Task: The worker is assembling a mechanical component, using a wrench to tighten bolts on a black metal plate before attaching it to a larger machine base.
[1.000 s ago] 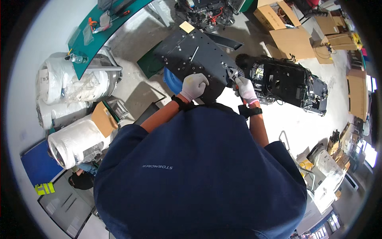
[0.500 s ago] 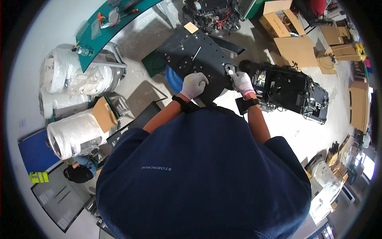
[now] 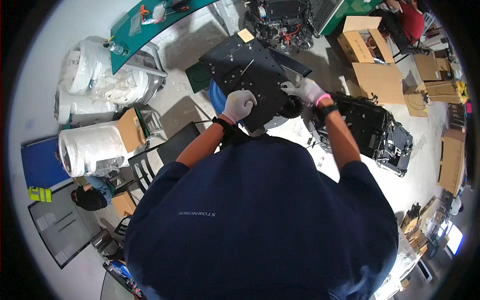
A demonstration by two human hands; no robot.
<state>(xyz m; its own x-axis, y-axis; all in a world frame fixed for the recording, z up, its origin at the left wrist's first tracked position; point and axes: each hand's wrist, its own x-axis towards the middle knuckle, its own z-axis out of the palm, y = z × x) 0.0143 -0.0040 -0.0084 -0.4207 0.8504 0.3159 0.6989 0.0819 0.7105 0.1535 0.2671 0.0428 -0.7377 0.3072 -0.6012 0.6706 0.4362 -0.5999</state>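
Observation:
A flat black panel (image 3: 235, 65) dotted with holes and small fasteners lies in front of me, tilted in the view. My left hand (image 3: 240, 106), in a white glove, rests on its near left part with the fingers curled in; what they hold, if anything, is hidden. My right hand (image 3: 309, 92), also gloved and slightly blurred, is at the panel's right edge, its fingers drawn together at a small pale spot I cannot make out. Just below that hand, a black round brush (image 3: 292, 106) shows at the panel's edge. A thin light rod (image 3: 247, 66) lies on the panel. A small tan block (image 3: 245, 35) sits at its far corner.
Beneath the panel a blue round object (image 3: 216, 97) shows. On the right stands a black machine chassis (image 3: 365, 120) with wiring, and another wired machine (image 3: 282, 22) stands beyond. An open cardboard box (image 3: 357, 47), a green table (image 3: 122, 30), wrapped white units (image 3: 92, 152) and a crouching person (image 3: 92, 197) surround me.
My right hand has shifted right and its forearm has swung outward. The left hand stays curled on the panel. The whole view has turned slightly.

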